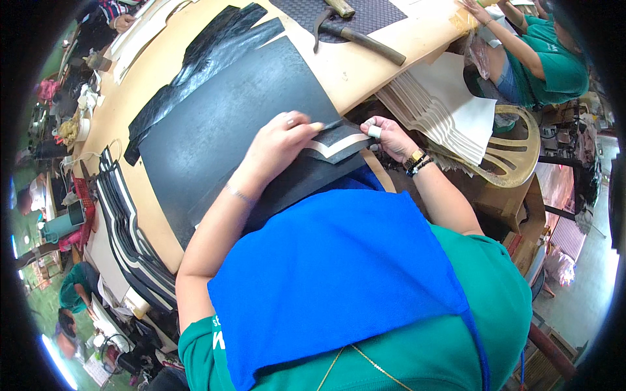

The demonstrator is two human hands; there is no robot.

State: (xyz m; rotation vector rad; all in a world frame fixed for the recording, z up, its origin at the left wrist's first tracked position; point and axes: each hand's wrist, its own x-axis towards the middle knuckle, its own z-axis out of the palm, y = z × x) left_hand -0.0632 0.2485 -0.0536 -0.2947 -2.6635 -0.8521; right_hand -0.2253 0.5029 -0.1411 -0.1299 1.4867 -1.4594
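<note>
My left hand (283,143) is curled, slightly blurred, at the left edge of a small black sheet piece (339,133) with a cream angled band. A yellowish tip (317,126) shows at its fingers, beside a narrow dark strip; I cannot tell whether it is part of a tool. My right hand (393,140) pinches the piece's right corner and has a white wrap (374,131) on one finger. Beneath lies a large black board (235,111) on the table. A blue cloth (339,267) covers my front and lap.
A hammer (365,44) lies by a dark textured mat (372,13) at the far side. Shiny black sheets (215,49) lie beyond the board. Stacked strips (130,228) stand left, layered white sheets (443,98) right, near a beige chair (515,153). A co-worker in green (548,58) sits far right.
</note>
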